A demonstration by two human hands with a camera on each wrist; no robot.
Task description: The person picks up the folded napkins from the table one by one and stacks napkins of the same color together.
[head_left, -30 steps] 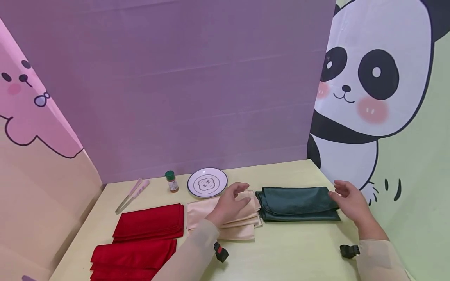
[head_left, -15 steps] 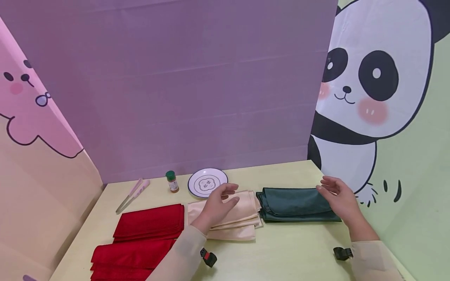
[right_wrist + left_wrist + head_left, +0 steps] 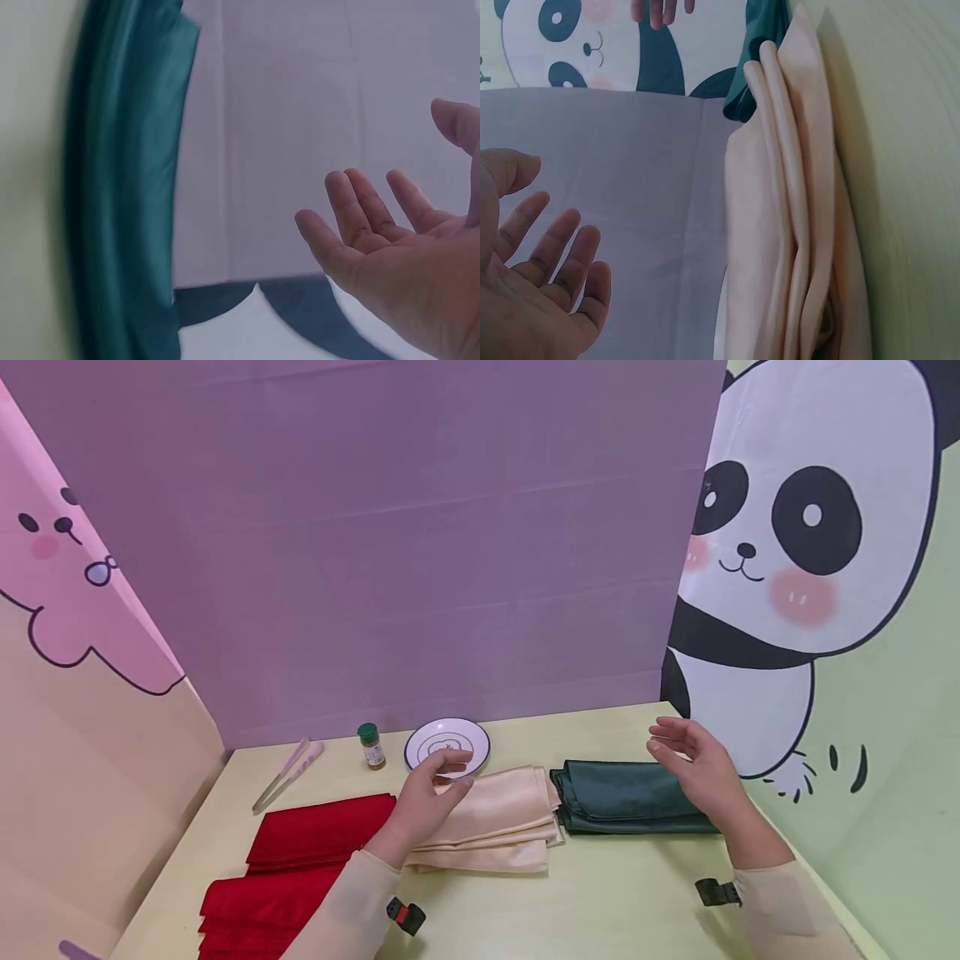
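Folded cloths lie in a row on the yellow table [image 3: 600, 893]: two red stacks [image 3: 322, 831], a cream stack [image 3: 498, 818] [image 3: 795, 225] and a dark green stack [image 3: 626, 797] [image 3: 127, 195]. My left hand [image 3: 431, 789] [image 3: 536, 292] hovers above the cream stack's left end, fingers relaxed, holding nothing. My right hand [image 3: 693, 764] [image 3: 390, 247] is raised over the right end of the green stack, palm open and empty.
At the back of the table stand a small white plate [image 3: 447, 745], a green-capped spice jar [image 3: 371, 746] and pale tongs [image 3: 287, 772]. Purple, pink and panda-printed panels wall the table on three sides.
Both hands have lifted off the cloths and drifted left; the left hand moved from the cream stack's right part to its left end. The cloths stay put.
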